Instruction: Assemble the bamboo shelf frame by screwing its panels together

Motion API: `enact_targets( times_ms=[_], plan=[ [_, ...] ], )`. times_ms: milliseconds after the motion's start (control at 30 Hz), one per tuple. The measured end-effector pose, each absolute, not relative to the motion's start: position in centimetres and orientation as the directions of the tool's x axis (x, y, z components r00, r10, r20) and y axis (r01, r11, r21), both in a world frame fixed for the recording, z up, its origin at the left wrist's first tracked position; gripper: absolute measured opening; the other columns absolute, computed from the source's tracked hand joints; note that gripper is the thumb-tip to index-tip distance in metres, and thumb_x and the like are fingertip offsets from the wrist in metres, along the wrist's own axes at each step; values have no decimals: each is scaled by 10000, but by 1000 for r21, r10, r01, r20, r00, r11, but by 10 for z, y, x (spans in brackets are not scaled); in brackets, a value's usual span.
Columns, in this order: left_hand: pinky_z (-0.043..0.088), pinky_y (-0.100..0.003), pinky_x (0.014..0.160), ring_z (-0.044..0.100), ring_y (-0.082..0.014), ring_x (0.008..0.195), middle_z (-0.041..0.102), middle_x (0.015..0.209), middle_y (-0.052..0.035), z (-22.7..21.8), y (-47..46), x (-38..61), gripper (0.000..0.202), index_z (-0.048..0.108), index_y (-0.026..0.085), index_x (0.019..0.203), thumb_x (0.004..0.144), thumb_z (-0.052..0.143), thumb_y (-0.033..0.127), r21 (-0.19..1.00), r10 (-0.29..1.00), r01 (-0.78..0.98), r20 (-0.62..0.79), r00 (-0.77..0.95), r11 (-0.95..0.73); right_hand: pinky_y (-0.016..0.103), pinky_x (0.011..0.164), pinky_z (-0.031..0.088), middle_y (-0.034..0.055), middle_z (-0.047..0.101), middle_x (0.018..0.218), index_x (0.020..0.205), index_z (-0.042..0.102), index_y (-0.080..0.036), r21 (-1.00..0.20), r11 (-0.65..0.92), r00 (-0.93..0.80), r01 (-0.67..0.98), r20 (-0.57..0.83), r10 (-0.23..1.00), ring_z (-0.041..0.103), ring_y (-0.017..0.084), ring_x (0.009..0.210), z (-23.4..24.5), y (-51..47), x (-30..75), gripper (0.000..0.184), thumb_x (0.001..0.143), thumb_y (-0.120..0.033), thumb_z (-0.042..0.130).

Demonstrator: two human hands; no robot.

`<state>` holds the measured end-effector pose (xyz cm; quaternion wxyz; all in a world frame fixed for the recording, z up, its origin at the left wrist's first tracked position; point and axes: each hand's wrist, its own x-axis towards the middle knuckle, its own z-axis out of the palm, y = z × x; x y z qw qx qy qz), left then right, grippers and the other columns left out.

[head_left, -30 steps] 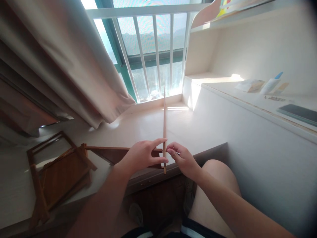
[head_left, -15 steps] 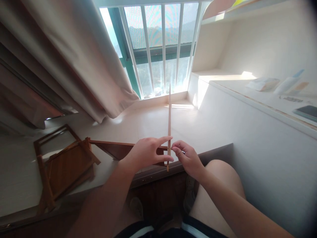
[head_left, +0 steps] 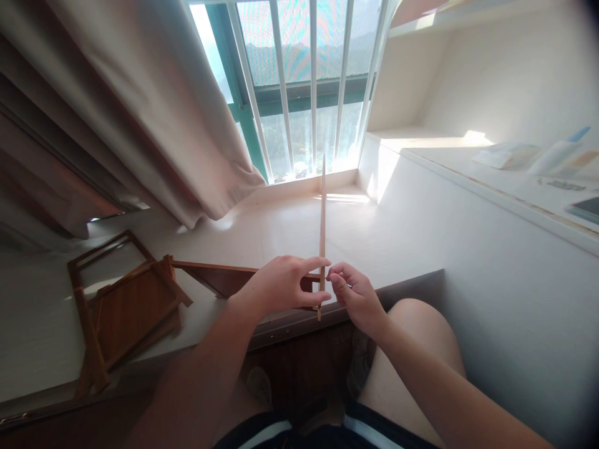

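Observation:
My left hand (head_left: 281, 284) is closed around the joint where a brown wooden panel (head_left: 206, 274) meets a long pale wooden strip (head_left: 322, 231). Its thumb and forefinger reach past the strip on either side, and the palm covers part of the panel. Just right of the strip, my right hand (head_left: 353, 296) pinches a small thin metal tool (head_left: 349, 285) against the joint. Fingers hide most of that tool, so its exact kind cannot be told. The strip points away toward the window, its near end (head_left: 319, 315) by the ledge edge.
Another brown wooden frame with panels (head_left: 135, 305) lies on the white ledge (head_left: 253, 237) at left. A curtain (head_left: 187, 125) hangs behind it, beside a barred window (head_left: 304, 93). At right, a white shelf (head_left: 468, 168) holds a phone (head_left: 587, 209) and small packets.
The whole view has shifted slightly. My right fingers have turned a little at the joint, and less of the metal tool shows. My left hand keeps its hold.

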<state>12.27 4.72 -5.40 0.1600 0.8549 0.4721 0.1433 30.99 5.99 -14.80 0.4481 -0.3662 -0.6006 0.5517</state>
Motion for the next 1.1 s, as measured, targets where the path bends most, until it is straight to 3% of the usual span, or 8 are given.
enact_targets(
  times_ms=[200,467,867,1100],
  plan=[
    [425,-227,680,616,-152,731,700,834,-5,-53,49,123,483,595,251,1236,798,651,445,404,854,766,86,513,-500,230,456,271,-62,377,566,852,542,-218,-992,58,-323,-116,93,942,303,96,487,-153,59,306,330,872,-545,581],
    [414,-218,657,603,-140,704,692,782,11,-54,51,122,496,589,258,1253,804,641,461,396,850,770,55,524,-500,186,414,184,-101,297,524,794,481,-207,-897,-184,-436,-401,10,900,218,53,444,-146,59,301,347,826,-492,675],
    [414,-219,660,586,-136,690,672,752,9,-57,50,123,498,599,256,1248,793,655,451,404,860,773,72,505,-488,184,402,139,-104,276,515,770,497,-186,-881,-283,-512,-378,-56,857,177,40,431,-149,60,306,352,861,-496,639],
    [412,-213,656,577,-128,689,664,754,17,-57,49,124,500,592,264,1255,797,653,456,415,865,773,80,495,-481,198,410,129,-98,227,522,788,534,-182,-888,-270,-521,-372,-42,853,143,57,447,-157,61,310,365,923,-521,517]
  ],
)
